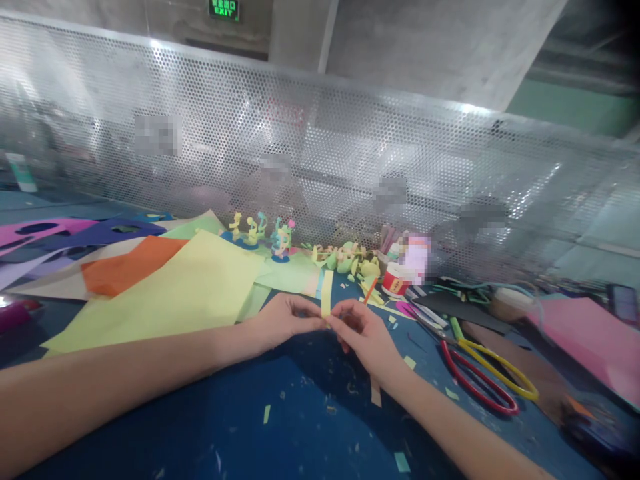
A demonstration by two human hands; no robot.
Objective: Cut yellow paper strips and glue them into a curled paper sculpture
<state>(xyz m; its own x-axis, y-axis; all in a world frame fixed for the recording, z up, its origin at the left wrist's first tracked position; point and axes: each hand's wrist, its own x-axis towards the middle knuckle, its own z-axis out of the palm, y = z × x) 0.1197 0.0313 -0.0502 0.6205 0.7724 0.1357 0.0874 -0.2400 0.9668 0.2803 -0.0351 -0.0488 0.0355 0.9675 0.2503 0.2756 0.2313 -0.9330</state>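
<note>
Centrally, both hands (325,327) on paper strip (327,293).

Blue table (300,433), coloured paper sheets (175,287), scissors (480,373), paper scraps (410,362), small paper figures (260,233)

The strip (327,293) pinched between the left hand (283,320) and right hand (365,337) is matt yellow paper. At ten o'clock lie matt paper sheets (165,293). The tabletop (280,420) looks dull blue and scuffed. At four o'clock, scissors (480,373) have glossy plastic handles. Behind, the perforated metal screen (350,153) shines.
</note>
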